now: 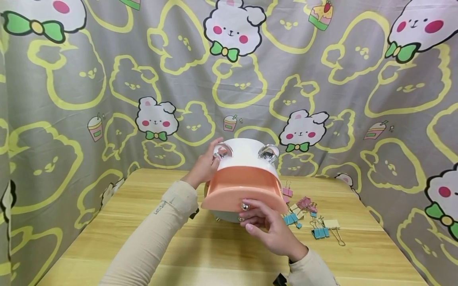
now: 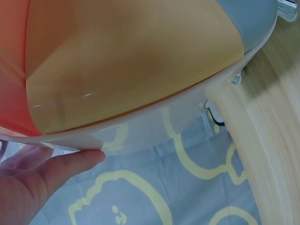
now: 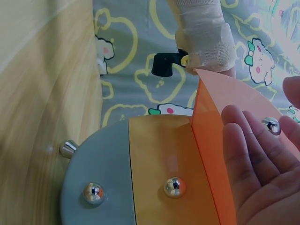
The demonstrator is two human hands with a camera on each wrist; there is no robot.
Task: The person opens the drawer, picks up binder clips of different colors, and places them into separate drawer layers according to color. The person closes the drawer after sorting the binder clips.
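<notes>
A small rounded storage box with a white shell [image 1: 245, 153] and silver ears stands on the table, its orange drawer [image 1: 229, 198] pulled out. My left hand [image 1: 205, 165] grips the shell beside the left ear [image 1: 223, 149]; in the left wrist view its thumb [image 2: 79, 161] lies against the white edge. At the orange front, my right hand [image 1: 270, 226] has its fingers around the silver knob [image 1: 245, 206]. Those fingers look fairly straight in the right wrist view, beside the knob [image 3: 271, 125]. Below, the tan drawer [image 3: 157, 150] and grey-blue drawer [image 3: 110, 159] are closed.
Several binder clips lie to the right of the box: pink [image 1: 307, 203], blue [image 1: 320, 232] and pale yellow [image 1: 332, 224]. The wooden table [image 1: 143, 222] backs onto a patterned curtain [image 1: 193, 87], which also hangs at both sides.
</notes>
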